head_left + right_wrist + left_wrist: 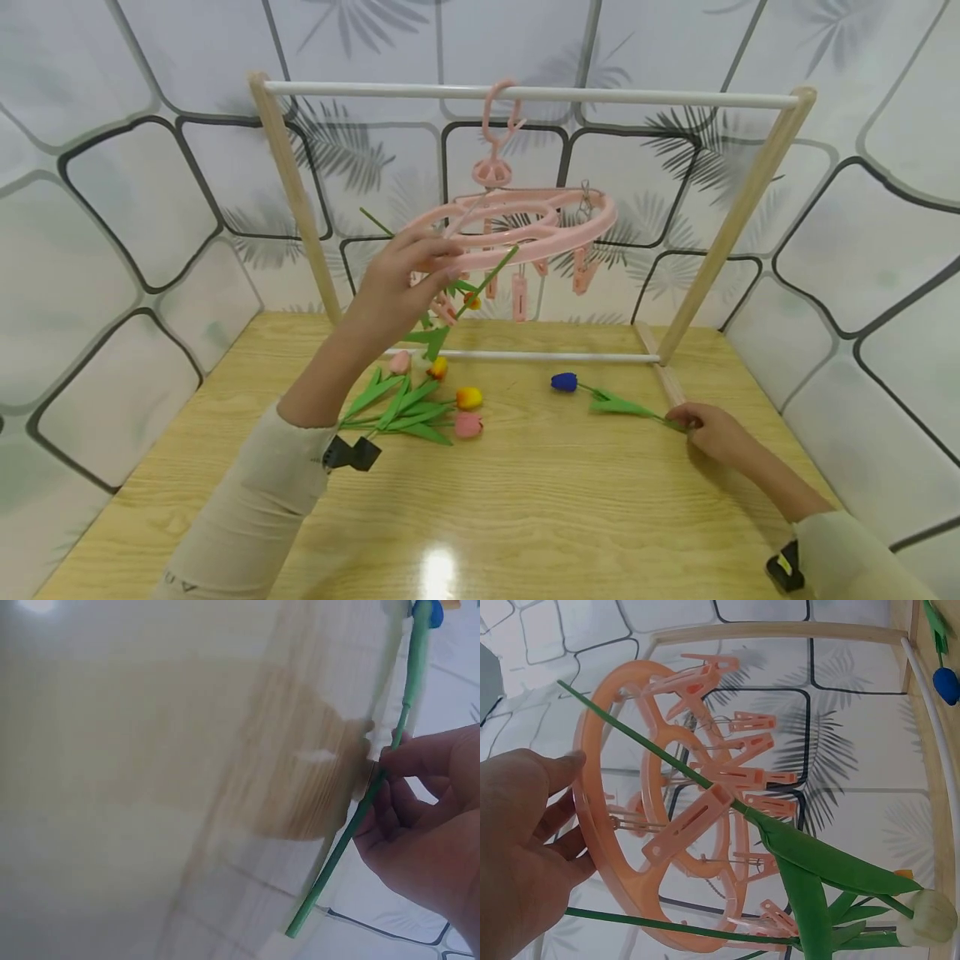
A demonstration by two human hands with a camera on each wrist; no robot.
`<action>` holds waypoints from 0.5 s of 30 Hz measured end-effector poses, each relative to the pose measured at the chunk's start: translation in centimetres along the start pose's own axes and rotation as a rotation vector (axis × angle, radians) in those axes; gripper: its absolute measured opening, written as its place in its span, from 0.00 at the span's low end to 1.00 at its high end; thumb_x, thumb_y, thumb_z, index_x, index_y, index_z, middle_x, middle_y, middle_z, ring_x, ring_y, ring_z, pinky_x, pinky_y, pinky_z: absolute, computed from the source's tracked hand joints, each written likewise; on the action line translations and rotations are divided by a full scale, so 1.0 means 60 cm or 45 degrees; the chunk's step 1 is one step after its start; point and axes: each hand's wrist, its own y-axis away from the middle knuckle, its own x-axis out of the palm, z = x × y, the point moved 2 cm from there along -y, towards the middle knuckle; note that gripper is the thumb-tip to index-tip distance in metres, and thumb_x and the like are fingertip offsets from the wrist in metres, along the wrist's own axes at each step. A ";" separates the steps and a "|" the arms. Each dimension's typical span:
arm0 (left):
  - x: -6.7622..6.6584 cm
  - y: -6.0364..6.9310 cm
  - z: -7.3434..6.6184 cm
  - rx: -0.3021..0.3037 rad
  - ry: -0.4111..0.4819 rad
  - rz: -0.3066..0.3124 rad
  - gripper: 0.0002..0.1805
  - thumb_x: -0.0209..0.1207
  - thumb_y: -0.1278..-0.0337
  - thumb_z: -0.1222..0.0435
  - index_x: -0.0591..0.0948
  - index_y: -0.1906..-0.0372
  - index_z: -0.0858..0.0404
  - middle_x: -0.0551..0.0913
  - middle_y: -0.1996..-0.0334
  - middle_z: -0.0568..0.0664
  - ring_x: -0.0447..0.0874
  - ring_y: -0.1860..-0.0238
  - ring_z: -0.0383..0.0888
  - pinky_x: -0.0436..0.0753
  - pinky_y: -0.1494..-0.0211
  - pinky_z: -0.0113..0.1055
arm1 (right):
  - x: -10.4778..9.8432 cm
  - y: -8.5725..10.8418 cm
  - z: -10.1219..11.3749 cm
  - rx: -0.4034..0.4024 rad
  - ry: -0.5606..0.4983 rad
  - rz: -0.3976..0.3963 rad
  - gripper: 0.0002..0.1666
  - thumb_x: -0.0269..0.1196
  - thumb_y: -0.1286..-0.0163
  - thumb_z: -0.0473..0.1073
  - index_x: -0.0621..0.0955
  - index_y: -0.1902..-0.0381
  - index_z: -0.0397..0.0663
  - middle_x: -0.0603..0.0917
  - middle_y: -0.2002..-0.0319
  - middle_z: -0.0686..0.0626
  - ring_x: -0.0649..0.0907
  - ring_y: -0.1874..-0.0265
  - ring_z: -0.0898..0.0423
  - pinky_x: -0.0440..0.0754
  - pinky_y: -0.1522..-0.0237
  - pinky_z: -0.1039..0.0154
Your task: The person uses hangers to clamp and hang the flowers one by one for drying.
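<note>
My left hand [401, 279] holds the near left rim of a round pink clip hanger [555, 248], thumb and fingers about the ring. The hanger hangs by its hook from a white rail [637, 96]. In the left wrist view, a clothespin [690, 825] clamps the stem of a white tulip [928, 916]; a second green stem [667, 924] crosses lower down. At the table's right side, my right hand [716, 433] pinches the stem of a blue tulip [564, 382] between thumb and fingers. Its stem end juts past the fingers in the right wrist view.
Pink and yellow artificial tulips [468, 398] lie in a bunch on the wooden table [525, 517], left of centre. The rack's wooden posts [738, 225] stand either side of the hanger, and a low white bar [525, 357] joins them. Patterned walls enclose the table.
</note>
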 end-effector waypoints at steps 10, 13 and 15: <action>-0.006 0.002 0.001 -0.032 -0.012 -0.009 0.16 0.63 0.33 0.66 0.83 0.43 0.64 0.80 0.44 0.53 0.84 0.48 0.49 0.82 0.43 0.46 | 0.006 0.002 0.014 -0.041 0.046 0.026 0.13 0.66 0.32 0.36 0.84 0.52 0.35 0.83 0.63 0.48 0.78 0.64 0.56 0.78 0.64 0.59; -0.008 0.003 0.002 -0.030 -0.013 -0.014 0.16 0.63 0.33 0.66 0.83 0.43 0.63 0.80 0.44 0.53 0.84 0.50 0.49 0.82 0.44 0.47 | 0.006 0.002 0.020 -0.054 0.076 0.019 0.13 0.67 0.33 0.37 0.85 0.53 0.36 0.83 0.63 0.48 0.79 0.65 0.56 0.78 0.63 0.59; -0.009 0.004 0.003 -0.036 -0.016 -0.014 0.16 0.62 0.32 0.65 0.83 0.43 0.63 0.80 0.44 0.53 0.83 0.50 0.48 0.82 0.46 0.47 | 0.006 0.003 0.024 -0.061 0.073 0.020 0.13 0.67 0.33 0.36 0.84 0.52 0.36 0.83 0.64 0.48 0.78 0.66 0.56 0.77 0.65 0.60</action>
